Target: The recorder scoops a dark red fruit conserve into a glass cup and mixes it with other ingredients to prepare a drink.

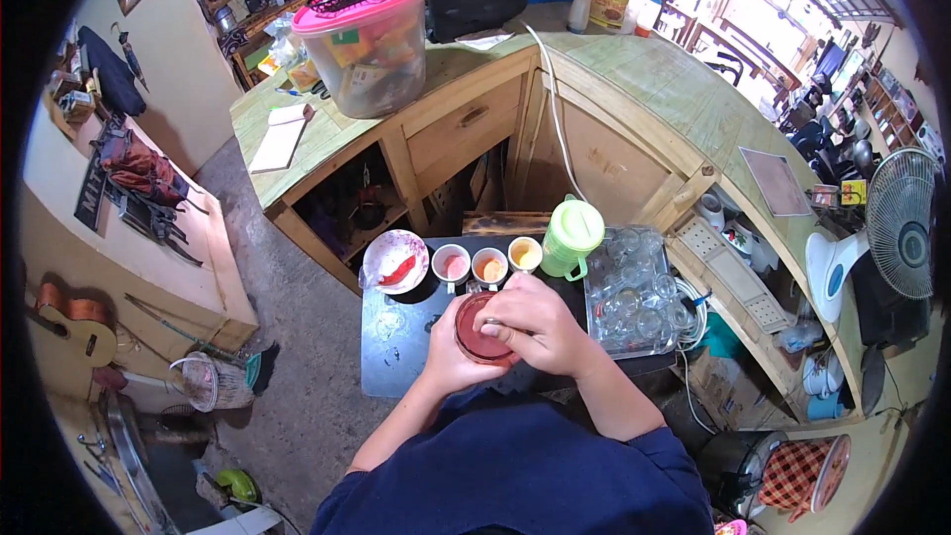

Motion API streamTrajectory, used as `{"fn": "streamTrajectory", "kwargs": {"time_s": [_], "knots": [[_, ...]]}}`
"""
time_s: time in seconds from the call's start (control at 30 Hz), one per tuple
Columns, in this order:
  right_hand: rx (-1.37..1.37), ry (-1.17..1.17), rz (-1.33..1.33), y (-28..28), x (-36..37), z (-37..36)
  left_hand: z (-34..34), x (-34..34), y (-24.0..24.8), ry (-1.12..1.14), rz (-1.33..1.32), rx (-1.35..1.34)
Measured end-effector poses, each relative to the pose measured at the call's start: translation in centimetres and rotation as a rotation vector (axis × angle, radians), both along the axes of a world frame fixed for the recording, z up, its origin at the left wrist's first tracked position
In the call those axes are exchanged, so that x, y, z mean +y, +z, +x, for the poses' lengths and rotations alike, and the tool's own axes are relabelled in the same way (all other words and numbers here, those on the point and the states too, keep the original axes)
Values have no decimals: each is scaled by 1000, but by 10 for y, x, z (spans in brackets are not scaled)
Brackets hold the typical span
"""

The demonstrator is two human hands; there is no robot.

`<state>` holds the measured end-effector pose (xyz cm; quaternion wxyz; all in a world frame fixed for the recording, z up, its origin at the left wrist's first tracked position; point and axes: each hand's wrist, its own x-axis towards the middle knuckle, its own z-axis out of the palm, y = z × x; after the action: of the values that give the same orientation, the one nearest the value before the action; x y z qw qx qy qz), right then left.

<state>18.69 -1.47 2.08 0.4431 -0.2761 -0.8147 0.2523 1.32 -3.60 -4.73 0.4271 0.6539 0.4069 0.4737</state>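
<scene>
My left hand (pixel 446 349) wraps round the side of a round container with a reddish-brown top (pixel 477 339). Over that top, the fingers of my right hand (pixel 540 325) are pinched closed on something small that I cannot make out; a bit of metal shows by them. Just beyond my hands stand three white cups: one with pinkish contents (pixel 451 280), one with orange contents (pixel 490 283) and one with yellow contents (pixel 525 268). To their left, a patterned bowl (pixel 375 250) has a red spoon-like piece (pixel 399 270) in it. A light green lidded pitcher (pixel 572 240) stands right of the cups.
The dark low table (pixel 391 347) carries these things. At its right, a metal tray (pixel 600 339) holds several upturned clear glasses (pixel 629 302). A wooden counter (pixel 634 64) curves round behind, with a pink-lidded tub (pixel 371 59) on it. A white fan (pixel 832 272) stands far right.
</scene>
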Motion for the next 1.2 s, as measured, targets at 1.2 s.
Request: {"fn": "streamTrajectory", "kwargs": {"time_s": [1.2], "knots": [[38,-46,-34,-1,-3,0,-2,3,0,22,-11,-28]]}}
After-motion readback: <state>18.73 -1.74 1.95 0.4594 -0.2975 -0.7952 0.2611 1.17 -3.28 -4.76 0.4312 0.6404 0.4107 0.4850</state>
